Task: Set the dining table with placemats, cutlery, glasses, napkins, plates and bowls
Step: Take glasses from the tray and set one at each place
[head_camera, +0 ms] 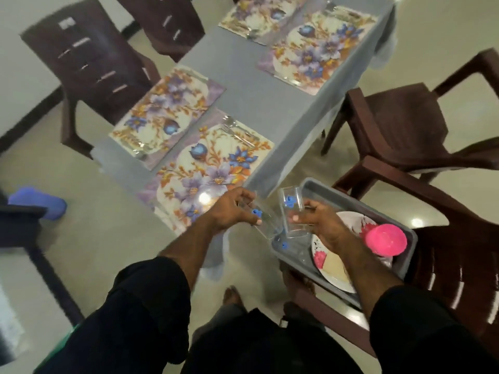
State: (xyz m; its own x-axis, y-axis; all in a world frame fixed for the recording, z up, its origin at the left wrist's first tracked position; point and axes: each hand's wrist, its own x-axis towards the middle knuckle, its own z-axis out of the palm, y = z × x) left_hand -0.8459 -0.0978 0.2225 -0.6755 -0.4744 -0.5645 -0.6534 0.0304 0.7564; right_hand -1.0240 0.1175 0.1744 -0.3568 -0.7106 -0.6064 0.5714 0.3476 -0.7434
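My left hand grips a clear glass with a blue mark, tilted, just off the table's near corner. My right hand holds a second clear glass upright above the grey tray. In the tray lie another glass, floral plates and a pink bowl. Several floral placemats lie on the grey tablecloth; the nearest placemat carries cutlery at its far end.
The tray sits on a brown plastic chair to my right. More brown chairs stand at the right and the far left. A dark side table and a blue object are at left.
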